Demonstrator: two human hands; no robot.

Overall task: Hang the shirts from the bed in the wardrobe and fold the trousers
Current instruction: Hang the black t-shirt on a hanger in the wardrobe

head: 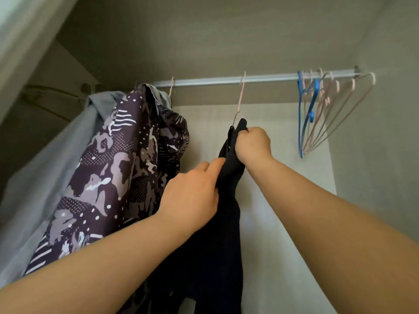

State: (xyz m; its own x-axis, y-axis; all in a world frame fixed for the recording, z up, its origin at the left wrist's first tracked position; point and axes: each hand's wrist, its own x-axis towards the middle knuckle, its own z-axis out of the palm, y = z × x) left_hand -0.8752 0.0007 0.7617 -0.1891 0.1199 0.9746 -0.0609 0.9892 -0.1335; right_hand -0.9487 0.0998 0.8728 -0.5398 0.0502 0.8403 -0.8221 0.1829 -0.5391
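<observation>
Step in hand: hanging, not folding. The black shirt (226, 223) is at centre frame inside the wardrobe (374, 166), suspended below the pink hanger (240, 96), whose hook sits over the rail (267, 78).

Hand state:
- The right hand (254, 145) is closed on the top edge of the black shirt, right where the hanger neck enters the cloth.
- The left hand (190, 196) is just below and to the left, and pinches a fold of the same shirt between thumb and fingers.

The shoulders of the hanger are hidden by the cloth, so it cannot be told whether the shirt is seated evenly on both sides.

Next move, as judged: settle the collar and shoulders on the hanger, confirm that the hook is fully over the rail, then release both hands together so that the shirt does not slide off one side.

Wardrobe contents:
- Left of frame: a patterned shirt (113, 168) in dark purple and grey, already hung, touching a grey-blue shirt (45, 168) behind it.
- Right end of the rail: a bunch of empty hangers, one blue hanger (306, 114) and several spare pink hangers (335, 114), well apart from the black shirt.

Bed and trousers are out of view; how much of the task remains cannot be told.
</observation>
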